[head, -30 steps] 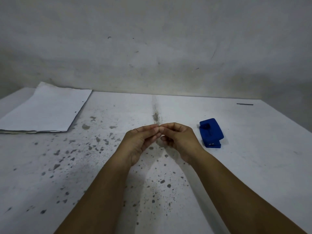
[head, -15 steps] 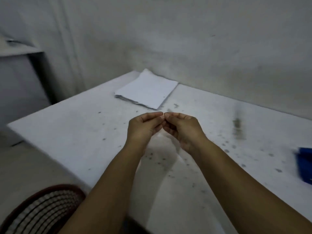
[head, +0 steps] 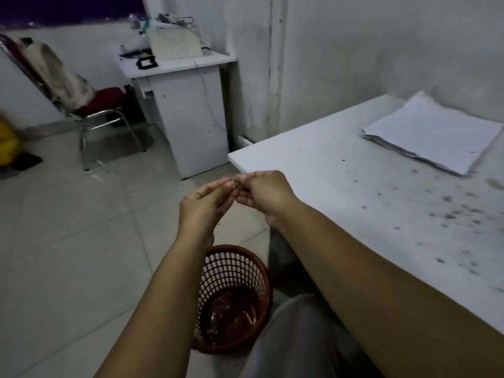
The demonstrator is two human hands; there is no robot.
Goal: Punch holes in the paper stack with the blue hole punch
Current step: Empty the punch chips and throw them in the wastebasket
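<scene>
The white paper stack (head: 428, 132) lies flat at the far right of the white speckled table (head: 341, 203). The blue hole punch is out of view. My left hand (head: 206, 204) and my right hand (head: 268, 193) are raised side by side off the table's left corner, over the floor. Their fingertips meet and pinch a tiny pale bit (head: 234, 184), too small to identify. Both hands are well short of the paper stack.
A red mesh wastebasket (head: 218, 264) stands on the tiled floor right below my hands, with scraps inside. My grey-clad knee (head: 294, 336) is beside it. A white desk (head: 191, 113) with clutter and a red-seated chair (head: 98, 105) stand farther back left.
My view has swung left, so the blue hole punch has left the frame and the wastebasket and floor appear. My hands, still pinched together, have moved from above the table past its left corner.
</scene>
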